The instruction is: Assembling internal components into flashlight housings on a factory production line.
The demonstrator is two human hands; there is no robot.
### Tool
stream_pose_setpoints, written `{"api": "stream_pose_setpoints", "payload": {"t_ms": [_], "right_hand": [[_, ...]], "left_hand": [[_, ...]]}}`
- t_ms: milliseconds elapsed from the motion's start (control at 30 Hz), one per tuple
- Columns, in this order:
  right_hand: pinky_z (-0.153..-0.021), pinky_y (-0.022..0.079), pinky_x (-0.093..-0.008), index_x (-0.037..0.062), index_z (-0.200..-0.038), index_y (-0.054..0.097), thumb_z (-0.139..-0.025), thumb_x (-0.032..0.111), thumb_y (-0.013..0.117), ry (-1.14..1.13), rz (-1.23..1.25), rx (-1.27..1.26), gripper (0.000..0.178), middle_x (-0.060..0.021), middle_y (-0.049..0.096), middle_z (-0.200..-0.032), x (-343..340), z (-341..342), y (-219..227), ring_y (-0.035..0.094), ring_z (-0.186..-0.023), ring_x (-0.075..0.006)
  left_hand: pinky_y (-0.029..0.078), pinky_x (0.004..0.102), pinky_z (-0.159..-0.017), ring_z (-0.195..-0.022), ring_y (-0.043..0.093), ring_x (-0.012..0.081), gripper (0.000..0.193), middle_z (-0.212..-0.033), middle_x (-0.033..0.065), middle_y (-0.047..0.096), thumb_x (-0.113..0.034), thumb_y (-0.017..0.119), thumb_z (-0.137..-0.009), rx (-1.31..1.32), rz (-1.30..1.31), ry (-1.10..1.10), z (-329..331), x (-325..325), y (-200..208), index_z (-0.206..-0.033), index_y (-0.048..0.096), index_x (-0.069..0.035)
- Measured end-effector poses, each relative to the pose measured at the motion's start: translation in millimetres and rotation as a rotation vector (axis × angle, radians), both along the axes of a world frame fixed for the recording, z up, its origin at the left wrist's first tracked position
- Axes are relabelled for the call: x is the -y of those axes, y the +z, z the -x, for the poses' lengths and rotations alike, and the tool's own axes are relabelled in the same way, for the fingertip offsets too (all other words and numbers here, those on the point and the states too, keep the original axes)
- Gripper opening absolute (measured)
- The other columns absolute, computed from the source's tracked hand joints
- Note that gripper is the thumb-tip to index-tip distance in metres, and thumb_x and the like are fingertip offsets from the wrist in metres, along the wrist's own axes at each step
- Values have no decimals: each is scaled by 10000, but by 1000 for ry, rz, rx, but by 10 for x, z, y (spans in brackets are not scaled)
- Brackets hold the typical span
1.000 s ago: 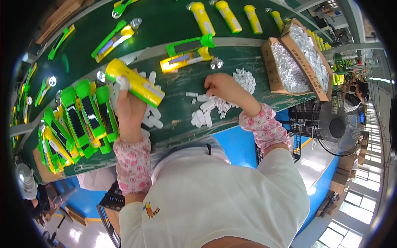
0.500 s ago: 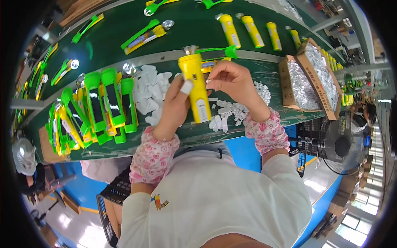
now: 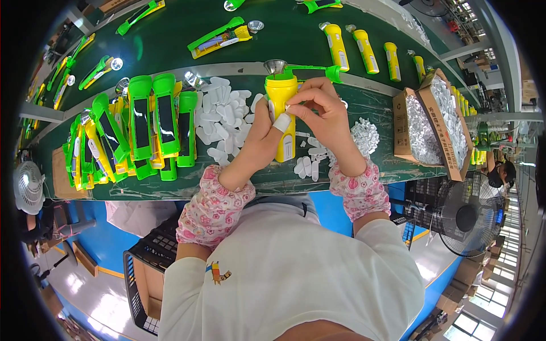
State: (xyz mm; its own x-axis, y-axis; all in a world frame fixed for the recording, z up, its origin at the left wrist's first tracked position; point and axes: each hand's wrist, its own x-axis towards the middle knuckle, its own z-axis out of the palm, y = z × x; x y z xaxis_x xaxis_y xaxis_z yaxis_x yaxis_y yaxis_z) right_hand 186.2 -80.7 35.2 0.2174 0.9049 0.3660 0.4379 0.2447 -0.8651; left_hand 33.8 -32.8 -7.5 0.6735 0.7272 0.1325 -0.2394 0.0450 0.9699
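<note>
My left hand [image 3: 263, 136] grips a yellow flashlight body [image 3: 281, 108] upright over the green work table [image 3: 239, 179], its silver reflector end pointing away from me. A bandage wraps one fingertip. My right hand [image 3: 318, 108] pinches a small white plastic piece against the flashlight's side near the top. Loose white oval pieces [image 3: 224, 116] lie on the table just left of the hands, and a smaller heap [image 3: 365, 135] lies to the right.
A row of green and yellow flashlight shells [image 3: 136, 133] stands at the left. A cardboard box of white parts [image 3: 435, 122] sits at the right. Finished yellow flashlights [image 3: 364, 48] lie on the far conveyor. Fans stand at left [image 3: 27, 187] and right [image 3: 466, 219].
The flashlight swung from lying tilted at the left to upright in front of me. My right hand left the white pieces on the table and came up to the flashlight's side.
</note>
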Motion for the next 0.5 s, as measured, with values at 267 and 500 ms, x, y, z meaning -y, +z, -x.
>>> {"api": "stream_pose_setpoints", "payload": {"t_ms": [267,500], "right_hand": [[-679,503,-251,43,-1132,469,-765,40,742,6,62,-189,457,-83,558,-998,-56,-24,-171,588,-895,-147],[-683,499,-248,44,-1229,388,-829,71,695,131,116,-287,505,-83,595,-1007,-494,-409,2,599,-855,-132]], "left_hand": [[379,287,-946,-1110,456,158,411,-1205,103,441,-117,430,-979,-109,-142,74,-7,35,-50,-1341,275,2],[530,300,-760,-925,607,163,355,-1106,106,545,-279,427,-1006,-4,118,-15,-365,-418,134,-1264,374,-40]]}}
